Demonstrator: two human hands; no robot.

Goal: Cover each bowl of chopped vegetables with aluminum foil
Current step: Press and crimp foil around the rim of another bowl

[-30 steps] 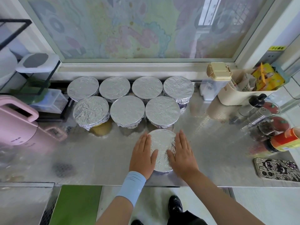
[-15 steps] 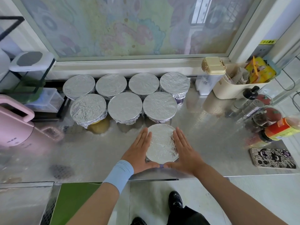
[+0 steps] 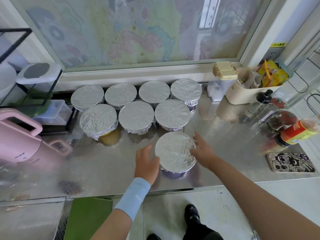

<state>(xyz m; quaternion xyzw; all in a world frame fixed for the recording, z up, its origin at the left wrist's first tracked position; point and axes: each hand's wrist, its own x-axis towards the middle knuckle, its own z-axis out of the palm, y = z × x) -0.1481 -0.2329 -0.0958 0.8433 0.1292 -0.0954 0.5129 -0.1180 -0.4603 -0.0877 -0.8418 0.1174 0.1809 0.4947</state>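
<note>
A foil-covered bowl (image 3: 174, 151) stands near the front edge of the steel counter (image 3: 103, 163); its purple wall shows below the foil. My left hand (image 3: 146, 161) cups the bowl's left side, fingers curled down around the foil edge. My right hand (image 3: 202, 151) lies at its right rim, fingers spread and touching the foil. Behind it stand several more foil-covered bowls (image 3: 136, 116) in two rows under the window. All contents are hidden.
A pink appliance (image 3: 19, 135) stands at the left. At the right are a red-labelled bottle (image 3: 297, 132), spice jars (image 3: 282, 118), a cream bin (image 3: 251, 90) and a phone in a patterned case (image 3: 290, 161). A black rack (image 3: 34, 94) is at the back left.
Both hands slid off the top of the front bowl's foil, outward to its sides. The bowl itself stayed where it was.
</note>
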